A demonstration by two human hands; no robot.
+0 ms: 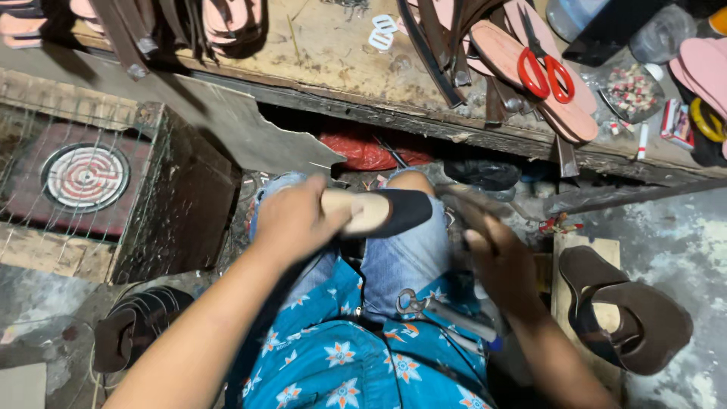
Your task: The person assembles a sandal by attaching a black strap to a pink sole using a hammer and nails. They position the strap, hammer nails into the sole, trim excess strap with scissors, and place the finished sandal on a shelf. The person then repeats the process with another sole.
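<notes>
My left hand (291, 221) grips a slipper-like shoe (382, 212) with a beige insole and a black toe cap, held sideways over my knees in blue jeans. My right hand (500, 257) is closed on a dark strap-like piece (463, 208) whose end reaches toward the shoe's black toe. The motion is blurred, so I cannot tell whether the piece touches the shoe. A metal tool (424, 307) lies on my lap, over my blue flowered shirt.
A worn wooden bench (333, 53) runs along the top, bearing pink soles (560, 91), red-handled scissors (541, 68), dark straps and a small dish of beads (632, 91). Brown cut pieces (628, 310) lie on a board at right. A wire-covered crate (83, 178) stands left.
</notes>
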